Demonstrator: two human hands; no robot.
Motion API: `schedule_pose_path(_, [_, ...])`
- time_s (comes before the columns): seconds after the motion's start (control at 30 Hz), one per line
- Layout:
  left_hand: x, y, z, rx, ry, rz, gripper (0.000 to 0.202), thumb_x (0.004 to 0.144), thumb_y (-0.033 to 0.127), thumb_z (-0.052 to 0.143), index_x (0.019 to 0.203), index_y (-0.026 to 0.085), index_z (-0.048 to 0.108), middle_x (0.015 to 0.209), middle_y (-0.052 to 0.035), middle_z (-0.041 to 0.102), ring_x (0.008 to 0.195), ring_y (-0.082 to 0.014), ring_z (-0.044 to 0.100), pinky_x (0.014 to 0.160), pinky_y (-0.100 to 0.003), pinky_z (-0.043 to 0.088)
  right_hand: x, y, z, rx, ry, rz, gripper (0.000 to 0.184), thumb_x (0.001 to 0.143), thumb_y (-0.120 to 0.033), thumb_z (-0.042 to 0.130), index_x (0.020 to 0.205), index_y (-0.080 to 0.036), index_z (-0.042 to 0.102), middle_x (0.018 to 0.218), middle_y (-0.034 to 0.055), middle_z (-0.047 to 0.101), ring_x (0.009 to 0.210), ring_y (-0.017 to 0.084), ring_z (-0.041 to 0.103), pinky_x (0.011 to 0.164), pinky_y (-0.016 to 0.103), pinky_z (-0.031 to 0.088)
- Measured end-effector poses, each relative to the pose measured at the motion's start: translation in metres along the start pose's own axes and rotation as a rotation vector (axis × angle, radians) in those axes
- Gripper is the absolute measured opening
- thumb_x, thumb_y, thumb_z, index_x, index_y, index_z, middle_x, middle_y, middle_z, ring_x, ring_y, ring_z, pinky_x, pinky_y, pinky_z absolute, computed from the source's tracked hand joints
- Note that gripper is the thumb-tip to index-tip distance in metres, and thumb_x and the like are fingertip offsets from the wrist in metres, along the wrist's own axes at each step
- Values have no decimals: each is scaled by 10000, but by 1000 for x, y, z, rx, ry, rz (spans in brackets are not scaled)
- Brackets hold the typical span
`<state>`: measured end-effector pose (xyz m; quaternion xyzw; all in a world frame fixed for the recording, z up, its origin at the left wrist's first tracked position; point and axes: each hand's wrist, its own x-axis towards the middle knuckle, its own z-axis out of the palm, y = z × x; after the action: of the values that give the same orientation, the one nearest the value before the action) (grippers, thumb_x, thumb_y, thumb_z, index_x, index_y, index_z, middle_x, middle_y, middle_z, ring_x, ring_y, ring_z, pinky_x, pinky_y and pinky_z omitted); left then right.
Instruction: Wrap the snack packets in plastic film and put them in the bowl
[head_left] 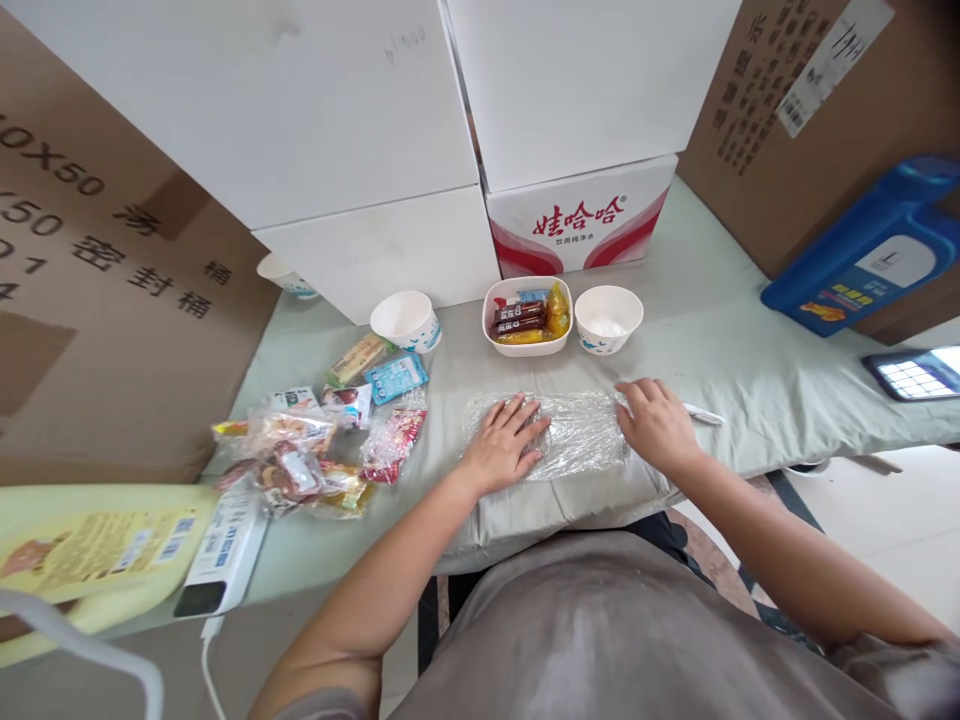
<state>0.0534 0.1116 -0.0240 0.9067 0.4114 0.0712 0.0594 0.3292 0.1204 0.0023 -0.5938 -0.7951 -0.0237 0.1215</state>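
Observation:
A crumpled sheet of clear plastic wrap (577, 430) lies on the cloth in front of me. My left hand (504, 445) rests flat on its left part, fingers spread. At its right edge is my right hand (658, 425), palm down, with slightly bent fingers touching the wrap and the cloth. Beyond the wrap stands a white tray (527, 350) with brown-wrapped and yellow snack packets (520, 318) in it. A paper bowl (609, 335) beside it on the right holds something white. Another paper bowl (409, 325) stands on the left.
Several packaged snacks (300, 440) are heaped to the left, near a white power bank (225, 550) and a yellow bottle (97, 550). White boxes (585, 225) form the back. A white pen-like item (705, 413), blue bottle (862, 250) and phone (915, 373) are to the right.

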Motion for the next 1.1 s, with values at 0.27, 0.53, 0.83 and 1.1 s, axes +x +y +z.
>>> schedule_pose_path(0.27, [-20, -18, -8, 47, -25, -153, 619, 913, 468, 506, 1461, 216, 368, 1562, -108, 300, 1456, -312, 216, 1165, -534, 220, -21, -16, 30, 70, -154, -484, 807, 880, -656, 457, 1462, -104, 369, 1524, 172, 348, 1427, 357, 231, 1133, 547, 212])
schedule_pose_path(0.53, [-82, -20, -28, -76, 106, 2, 334, 857, 315, 583, 1157, 169, 607, 1287, -126, 584, 1317, -284, 444, 1093, -470, 396, -56, 17, 4, 288, -73, -528, 420, 911, -450, 549, 1231, -183, 602, 1306, 140, 581, 1307, 301, 436, 1046, 484, 385])
schedule_pose_path(0.83, [-74, -19, -44, -338, 144, -232, 189, 902, 209, 427, 879, 213, 615, 995, -43, 702, 993, -167, 655, 876, -317, 539, -61, 15, 2, 462, -64, -365, 234, 977, -259, 403, 987, -202, 631, 999, 81, 702, 1004, 200, 639, 879, 364, 494])
schedule_pose_path(1.1, [-12, -32, -39, -116, 84, -556, 194, 904, 222, 447, 996, 201, 617, 948, -46, 711, 875, -181, 668, 789, -279, 493, -9, 6, 16, 203, -6, 93, 316, 976, -299, 331, 1033, -174, 615, 972, 92, 708, 837, 211, 659, 674, 287, 436])
